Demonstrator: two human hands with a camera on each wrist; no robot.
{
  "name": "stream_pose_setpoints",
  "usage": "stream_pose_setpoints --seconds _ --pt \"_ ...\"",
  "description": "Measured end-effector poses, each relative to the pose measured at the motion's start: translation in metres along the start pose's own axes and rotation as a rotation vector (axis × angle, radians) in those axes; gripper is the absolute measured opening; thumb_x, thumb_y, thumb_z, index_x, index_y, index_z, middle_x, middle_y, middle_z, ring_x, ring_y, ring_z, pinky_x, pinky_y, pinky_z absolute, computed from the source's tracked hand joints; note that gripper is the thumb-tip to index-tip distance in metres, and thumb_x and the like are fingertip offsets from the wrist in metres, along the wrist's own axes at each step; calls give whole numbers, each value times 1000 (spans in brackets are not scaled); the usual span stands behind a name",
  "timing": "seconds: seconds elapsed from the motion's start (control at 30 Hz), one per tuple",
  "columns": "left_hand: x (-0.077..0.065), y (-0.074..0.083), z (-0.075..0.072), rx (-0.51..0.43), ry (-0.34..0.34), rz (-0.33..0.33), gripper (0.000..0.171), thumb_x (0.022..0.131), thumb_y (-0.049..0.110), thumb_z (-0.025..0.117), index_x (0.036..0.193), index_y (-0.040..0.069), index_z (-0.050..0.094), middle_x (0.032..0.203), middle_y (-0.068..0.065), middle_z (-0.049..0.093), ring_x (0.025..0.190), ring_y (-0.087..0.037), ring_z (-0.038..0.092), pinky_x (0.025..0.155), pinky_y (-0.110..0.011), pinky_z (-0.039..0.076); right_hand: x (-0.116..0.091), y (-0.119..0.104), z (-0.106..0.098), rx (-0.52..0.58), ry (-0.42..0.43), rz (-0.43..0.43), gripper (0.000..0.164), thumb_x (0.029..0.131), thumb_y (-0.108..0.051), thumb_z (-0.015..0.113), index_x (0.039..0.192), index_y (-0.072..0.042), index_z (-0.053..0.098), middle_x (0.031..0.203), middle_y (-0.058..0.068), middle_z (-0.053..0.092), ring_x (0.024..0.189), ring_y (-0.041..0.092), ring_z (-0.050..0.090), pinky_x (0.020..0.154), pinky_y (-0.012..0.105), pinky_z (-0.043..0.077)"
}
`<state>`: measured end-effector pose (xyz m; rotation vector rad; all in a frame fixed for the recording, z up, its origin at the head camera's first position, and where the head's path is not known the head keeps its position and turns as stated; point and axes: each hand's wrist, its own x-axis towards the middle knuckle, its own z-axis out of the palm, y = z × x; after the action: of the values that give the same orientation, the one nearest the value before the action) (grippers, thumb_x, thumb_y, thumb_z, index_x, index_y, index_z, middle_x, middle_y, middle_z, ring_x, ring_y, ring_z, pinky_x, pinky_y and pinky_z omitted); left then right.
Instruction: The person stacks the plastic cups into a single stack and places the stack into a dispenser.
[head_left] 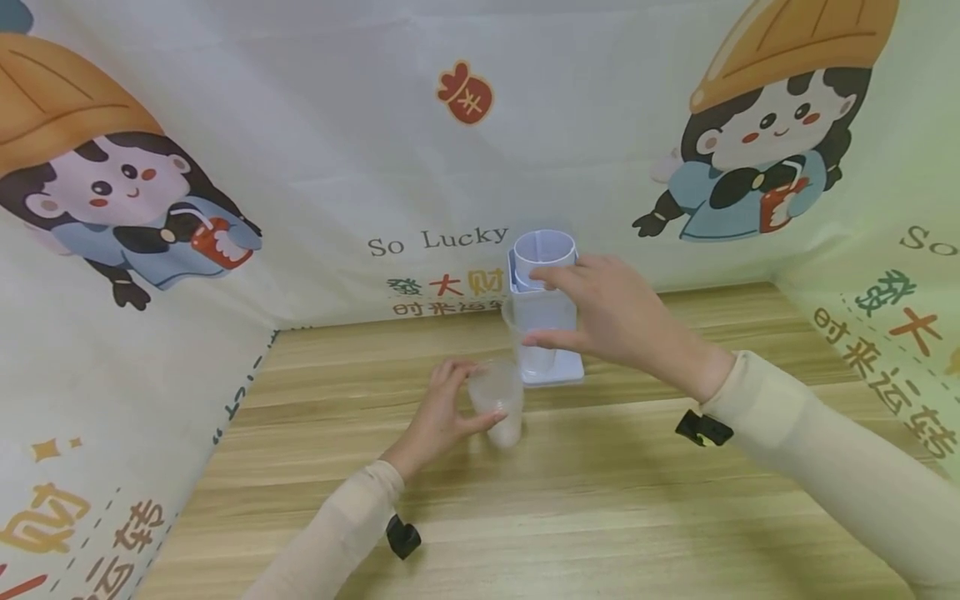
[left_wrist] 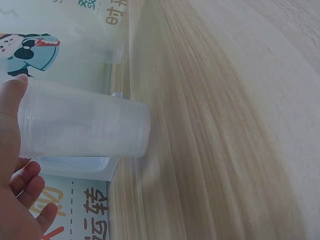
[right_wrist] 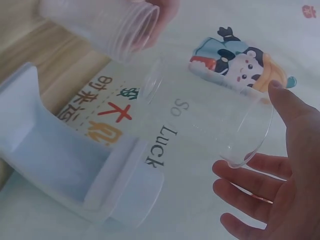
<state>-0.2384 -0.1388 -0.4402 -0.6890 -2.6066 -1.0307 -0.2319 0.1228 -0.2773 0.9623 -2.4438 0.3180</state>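
My left hand (head_left: 444, 414) holds a stack of clear plastic cups (head_left: 501, 404), thumb and fingers about its rim end. In the left wrist view the cup stack (left_wrist: 90, 122) stands close to the tabletop. A single clear cup (right_wrist: 210, 117) is at my right hand (right_wrist: 280, 170), its rim between thumb and fingers in the right wrist view. In the head view my right hand (head_left: 615, 312) is in front of a pale cup dispenser (head_left: 546, 312) with a round tube on top, and covers part of it.
The dispenser stands at the back of the wooden tabletop (head_left: 600, 500), close to a printed cloth backdrop (head_left: 360, 150). The same kind of cloth rises at the left and right sides. A black strap piece (head_left: 403, 536) is on each forearm.
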Motion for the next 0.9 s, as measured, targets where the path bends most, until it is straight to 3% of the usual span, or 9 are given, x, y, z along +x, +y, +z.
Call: stream_pose_setpoints --seconds 0.2,0.57,0.9 --pt "-2 2 -1 -34 -36 -38 67 73 31 87 128 6 58 131 -12 52 128 -32 44 108 -51 45 6 -5 -2 3 1 -26 75 77 -60 74 129 -8 61 113 7 74 100 31 67 91 49 52" --pt "1 2 -3 -10 -33 -19 66 75 31 87 128 5 56 131 -12 51 127 -32 43 109 -50 44 17 -14 16 13 -7 -64 74 78 -60 74 130 -9 61 114 8 73 102 30 67 87 48 55" --pt "-1 2 -3 -11 -34 -24 66 74 31 87 124 1 56 130 -12 51 126 -31 44 108 -49 44 21 -25 28 30 -41 -67 73 80 -63 71 130 -11 62 111 8 73 94 28 65 84 43 55"
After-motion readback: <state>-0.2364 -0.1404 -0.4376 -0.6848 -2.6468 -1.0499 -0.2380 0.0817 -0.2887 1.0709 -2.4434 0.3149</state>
